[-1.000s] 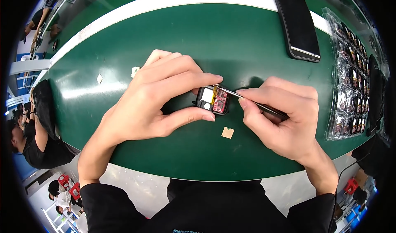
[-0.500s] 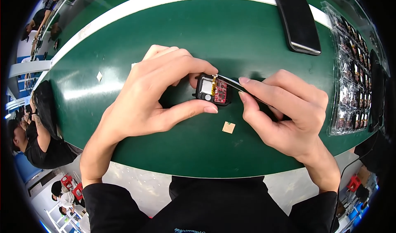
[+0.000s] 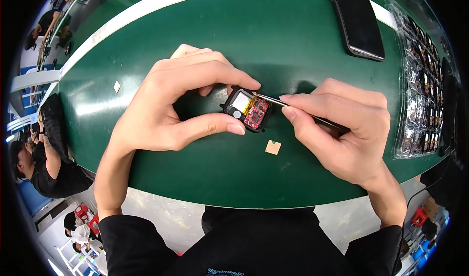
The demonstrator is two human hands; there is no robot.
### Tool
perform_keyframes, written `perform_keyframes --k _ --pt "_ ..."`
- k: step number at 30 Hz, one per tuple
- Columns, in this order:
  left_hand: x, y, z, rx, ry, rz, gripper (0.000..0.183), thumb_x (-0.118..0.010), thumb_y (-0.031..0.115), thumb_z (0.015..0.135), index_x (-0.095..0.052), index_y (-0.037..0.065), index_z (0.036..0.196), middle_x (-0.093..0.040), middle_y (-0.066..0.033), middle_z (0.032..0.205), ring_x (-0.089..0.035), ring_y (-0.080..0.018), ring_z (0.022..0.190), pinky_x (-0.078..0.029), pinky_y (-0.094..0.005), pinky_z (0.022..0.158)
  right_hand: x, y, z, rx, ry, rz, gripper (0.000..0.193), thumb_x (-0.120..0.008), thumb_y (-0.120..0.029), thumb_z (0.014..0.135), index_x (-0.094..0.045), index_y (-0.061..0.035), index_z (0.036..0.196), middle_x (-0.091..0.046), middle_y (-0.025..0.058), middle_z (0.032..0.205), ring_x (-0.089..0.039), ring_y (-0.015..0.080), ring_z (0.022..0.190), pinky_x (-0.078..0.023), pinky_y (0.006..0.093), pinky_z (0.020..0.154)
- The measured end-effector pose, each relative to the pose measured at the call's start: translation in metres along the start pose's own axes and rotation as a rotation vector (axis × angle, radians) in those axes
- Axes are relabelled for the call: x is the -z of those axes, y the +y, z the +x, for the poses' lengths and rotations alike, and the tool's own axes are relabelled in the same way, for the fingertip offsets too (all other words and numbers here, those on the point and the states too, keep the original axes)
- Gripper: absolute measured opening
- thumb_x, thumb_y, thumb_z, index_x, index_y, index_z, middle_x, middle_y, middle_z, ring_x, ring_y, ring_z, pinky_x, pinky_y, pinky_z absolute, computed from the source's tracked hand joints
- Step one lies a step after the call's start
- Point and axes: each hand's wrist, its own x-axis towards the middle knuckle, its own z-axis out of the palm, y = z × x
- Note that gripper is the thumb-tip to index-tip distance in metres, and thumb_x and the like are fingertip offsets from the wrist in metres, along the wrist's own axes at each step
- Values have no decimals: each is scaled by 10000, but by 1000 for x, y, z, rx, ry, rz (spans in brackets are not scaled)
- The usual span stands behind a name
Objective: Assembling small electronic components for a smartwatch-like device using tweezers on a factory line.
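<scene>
Between the thumb and fingers of my left hand (image 3: 168,100) is an opened smartwatch case (image 3: 226,106), black and roughly square. Inside it show a red circuit board (image 3: 256,115), a silver battery (image 3: 241,102) with yellow tape, and a small round grey part. My right hand (image 3: 344,124) pinches a pair of dark tweezers (image 3: 312,115). Their tips reach the case's upper edge, close by the yellow tape; whether they grip anything there is too small to tell. A small beige square piece (image 3: 273,147) lies on the green table just below the case.
A black phone-like slab (image 3: 359,27) rests at the far right. Beside it, clear plastic trays (image 3: 405,81) hold several similar small devices. A small white diamond-shaped piece (image 3: 117,86) lies left on the green table (image 3: 195,178). Another person (image 3: 53,171) sits at the left.
The case has turned clockwise in my left hand, its board side now lower right. The tweezers' tips have shifted slightly down along its upper edge.
</scene>
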Motion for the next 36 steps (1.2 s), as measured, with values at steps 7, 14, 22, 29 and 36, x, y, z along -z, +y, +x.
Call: perform_keyframes --k 7,14,22,29,36 --pt "-3 1 0 -15 6 26 598 -993 365 755 -838 25 1222 -783 -76 1032 -590 -182 833 -428 -334 787 1 2 3 18 -18 -8 160 -832 74 852 -866 26 1000 -689 72 695 -578 116 555 -376 274 511" --pt "-5 1 3 -92 25 75 550 -977 368 777 -832 19 1177 -784 -79 1013 -637 -206 818 -437 -362 806 0 2 3 23 -15 -13 166 -833 72 844 -867 19 997 -681 64 686 -557 107 539 -358 273 503" --pt "-3 0 4 -126 18 123 549 -982 384 779 -827 22 1161 -780 -73 981 -628 -203 787 -438 -350 797 0 2 2 4 -8 -20 173 -836 73 841 -871 20 1003 -679 55 683 -540 90 535 -342 269 497" --pt "-4 -1 3 -106 19 115 552 -984 387 771 -821 25 1155 -784 -67 1000 -601 -189 770 -432 -342 780 -1 4 1 13 -6 -2 182 -831 84 844 -874 21 1009 -688 61 686 -555 97 544 -358 270 503" --pt "-4 0 5 -161 22 118 522 -972 346 780 -829 2 1145 -792 -105 985 -681 -239 818 -460 -376 829 -2 5 2 56 -3 -23 166 -831 84 841 -867 22 990 -669 61 665 -543 104 526 -343 272 493"
